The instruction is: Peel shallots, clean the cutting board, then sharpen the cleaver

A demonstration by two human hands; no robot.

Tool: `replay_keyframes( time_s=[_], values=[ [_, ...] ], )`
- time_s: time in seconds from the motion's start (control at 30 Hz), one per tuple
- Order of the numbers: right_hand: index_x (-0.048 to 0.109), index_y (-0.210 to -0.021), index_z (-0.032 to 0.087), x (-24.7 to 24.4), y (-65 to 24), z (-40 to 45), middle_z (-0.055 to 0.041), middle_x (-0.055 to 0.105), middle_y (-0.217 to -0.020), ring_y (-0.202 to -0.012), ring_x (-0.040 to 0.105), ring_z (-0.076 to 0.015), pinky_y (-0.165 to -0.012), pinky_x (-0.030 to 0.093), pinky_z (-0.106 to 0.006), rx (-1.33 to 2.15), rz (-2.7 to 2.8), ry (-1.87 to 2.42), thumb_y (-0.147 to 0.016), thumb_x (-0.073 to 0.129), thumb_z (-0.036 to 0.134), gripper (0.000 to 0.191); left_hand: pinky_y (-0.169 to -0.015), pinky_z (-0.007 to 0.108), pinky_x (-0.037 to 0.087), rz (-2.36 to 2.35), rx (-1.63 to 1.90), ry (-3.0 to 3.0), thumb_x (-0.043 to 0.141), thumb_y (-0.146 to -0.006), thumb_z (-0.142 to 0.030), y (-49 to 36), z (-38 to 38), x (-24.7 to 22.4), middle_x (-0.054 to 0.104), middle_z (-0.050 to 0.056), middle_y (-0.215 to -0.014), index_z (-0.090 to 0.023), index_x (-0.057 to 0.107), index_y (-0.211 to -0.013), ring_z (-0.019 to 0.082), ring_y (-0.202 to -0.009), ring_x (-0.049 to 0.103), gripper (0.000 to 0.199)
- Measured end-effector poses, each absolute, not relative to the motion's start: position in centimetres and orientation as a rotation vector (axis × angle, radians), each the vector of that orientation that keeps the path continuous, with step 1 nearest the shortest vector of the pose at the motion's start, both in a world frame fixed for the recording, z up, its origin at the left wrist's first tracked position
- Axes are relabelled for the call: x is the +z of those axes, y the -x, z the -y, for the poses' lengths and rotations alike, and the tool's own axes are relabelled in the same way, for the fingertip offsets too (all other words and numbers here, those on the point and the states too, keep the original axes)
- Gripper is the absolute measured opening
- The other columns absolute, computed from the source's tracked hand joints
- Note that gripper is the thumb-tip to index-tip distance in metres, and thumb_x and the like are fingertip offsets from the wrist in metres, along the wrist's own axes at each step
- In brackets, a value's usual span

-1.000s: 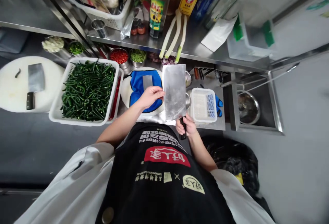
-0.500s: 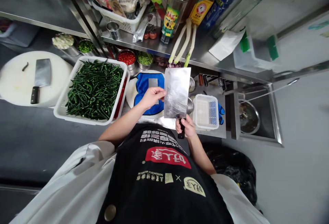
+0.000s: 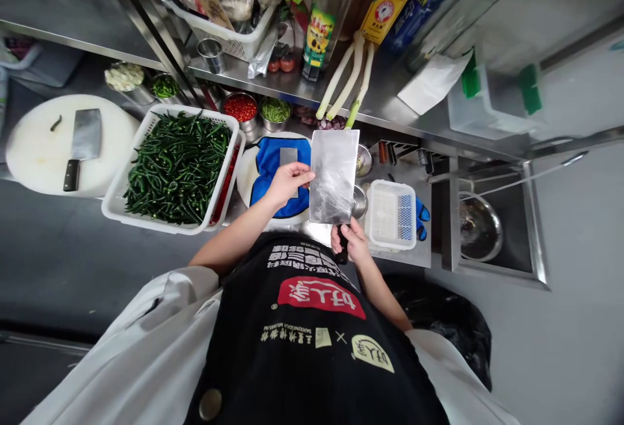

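A wide cleaver (image 3: pixel 334 175) is held up in front of me, its blade upright and its black handle at the bottom. My right hand (image 3: pixel 351 242) is wrapped round that handle. At the blade's left edge, my left hand (image 3: pixel 291 183) touches the metal with its fingertips, the fingers pinched on it. Behind and below the left hand, a blue cloth item (image 3: pixel 268 165) with a grey patch lies on a round white board (image 3: pixel 245 181). A white basket full of long green peppers (image 3: pixel 178 168) stands to the left.
Far left, a second cleaver (image 3: pixel 86 134) lies on a round board (image 3: pixel 34 145). Bowls of red (image 3: pixel 240 108) and green chopped peppers (image 3: pixel 275 110) sit under the shelf (image 3: pixel 385 103). A white basket (image 3: pixel 391 214) and a sink (image 3: pixel 517 236) are on the right.
The view has shifted slightly, moving the far-left board and the sink a little to the right in the picture. Both hands keep their places on the cleaver.
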State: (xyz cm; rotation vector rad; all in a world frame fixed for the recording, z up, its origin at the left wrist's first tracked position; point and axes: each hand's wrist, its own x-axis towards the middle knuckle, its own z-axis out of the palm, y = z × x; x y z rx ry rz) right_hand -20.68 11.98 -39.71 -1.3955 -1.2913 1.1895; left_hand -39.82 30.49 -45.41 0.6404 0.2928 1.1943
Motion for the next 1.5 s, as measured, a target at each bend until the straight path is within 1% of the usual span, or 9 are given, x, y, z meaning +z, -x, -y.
replay_keyframes(
  time_s=[0.27, 0.63, 0.77, 0.87, 0.97, 1.07, 1.23, 1.37, 1.5],
  values=[
    [0.047, -0.103, 0.029, -38.9, 19.8, -12.8, 0.0107, 0.055, -0.062, -0.033, 0.037, -0.0100, -0.034, 0.036, -0.022, 1.528, 1.142, 1.256, -0.093, 0.078, 0.059, 0.044, -0.073, 0.030, 0.059, -0.076, 1.061, -0.706, 0.108, -0.055, -0.059, 40.2, -30.9, -45.1, 0.072, -0.001, -0.074, -0.017, 0.078, -0.085, 0.016, -0.072, 0.070, 0.059],
    [0.046, -0.098, 0.029, -39.0, 19.3, -13.2, 0.0127, 0.048, -0.057, -0.032, 0.031, -0.0090, -0.032, 0.033, -0.023, 1.532, 1.090, 1.362, -0.085, 0.080, 0.070, 0.054, -0.079, 0.033, 0.065, -0.106, 1.025, -0.745, 0.100, -0.076, -0.055, 40.0, -31.6, -45.5, 0.076, 0.002, -0.082, -0.017, 0.079, -0.086, 0.019, -0.080, 0.077, 0.045],
    [0.048, -0.098, 0.029, -38.6, 18.9, -13.8, 0.0113, 0.052, -0.061, -0.036, 0.038, -0.0104, -0.037, 0.036, -0.024, 1.285, 1.180, 1.500, -0.087, 0.077, 0.073, 0.053, -0.073, 0.029, 0.063, -0.324, 1.071, -0.737, 0.084, -0.095, -0.052, 38.6, -32.9, -47.5, 0.076, 0.004, -0.078, -0.017, 0.079, -0.098, 0.018, -0.074, 0.076, 0.036],
    [0.060, -0.106, 0.027, -38.7, 17.3, -14.0, 0.0065, 0.060, -0.066, -0.045, 0.050, -0.0137, -0.047, 0.045, -0.027, 0.847, 1.389, 1.837, -0.096, 0.068, 0.071, 0.046, -0.078, 0.030, 0.063, -0.664, 1.151, -0.813, 0.069, -0.105, -0.036, 37.8, -33.9, -51.5, 0.080, 0.007, -0.084, -0.017, 0.078, -0.105, 0.018, -0.075, 0.077, 0.021],
    [0.071, -0.131, 0.021, -39.9, 15.5, -13.6, -0.0049, 0.075, -0.081, -0.068, 0.068, -0.0228, -0.067, 0.056, -0.033, 0.300, 1.697, 2.279, -0.104, 0.059, 0.058, 0.048, -0.100, 0.038, 0.062, -1.009, 1.158, -1.070, 0.064, -0.100, -0.018, 38.3, -33.0, -56.7, 0.083, 0.011, -0.107, -0.017, 0.079, -0.106, 0.024, -0.101, 0.079, 0.016],
    [0.068, -0.151, 0.019, -42.3, 14.4, -13.0, -0.0142, 0.082, -0.116, -0.097, 0.077, -0.0300, -0.085, 0.058, -0.037, -0.041, 1.966, 2.608, -0.107, 0.054, 0.042, 0.052, -0.117, 0.044, 0.054, -1.141, 1.053, -1.387, 0.064, -0.096, -0.014, 39.8, -30.3, -60.9, 0.081, 0.014, -0.126, -0.017, 0.080, -0.111, 0.030, -0.124, 0.074, 0.022],
    [0.055, -0.167, 0.026, -46.5, 14.4, -14.2, -0.0150, 0.076, -0.138, -0.108, 0.077, -0.0283, -0.088, 0.057, -0.033, -0.166, 2.166, 2.831, -0.112, 0.051, 0.043, 0.058, -0.119, 0.044, 0.054, -1.144, 0.983, -1.566, 0.059, -0.099, -0.019, 40.5, -27.2, -63.2, 0.080, 0.013, -0.128, -0.018, 0.079, -0.118, 0.030, -0.128, 0.073, 0.028],
    [0.055, -0.167, 0.023, -47.9, 14.4, -14.9, -0.0173, 0.075, -0.138, -0.108, 0.077, -0.0285, -0.089, 0.057, -0.034, -0.157, 2.048, 2.849, -0.112, 0.051, 0.042, 0.059, -0.110, 0.038, 0.057, -1.111, 0.965, -1.549, 0.057, -0.101, -0.021, 39.0, -27.8, -62.0, 0.083, 0.010, -0.120, -0.020, 0.079, -0.115, 0.026, -0.114, 0.077, 0.026],
    [0.062, -0.161, 0.019, -47.2, 13.1, -12.1, -0.0155, 0.078, -0.132, -0.105, 0.076, -0.0278, -0.088, 0.058, -0.033, -0.148, 1.767, 2.704, -0.107, 0.055, 0.039, 0.058, -0.105, 0.037, 0.057, -0.836, 0.760, -1.681, 0.067, -0.096, -0.021, 34.5, -29.2, -58.8, 0.084, 0.008, -0.110, -0.024, 0.082, -0.105, 0.027, -0.105, 0.077, 0.017]
  ],
)
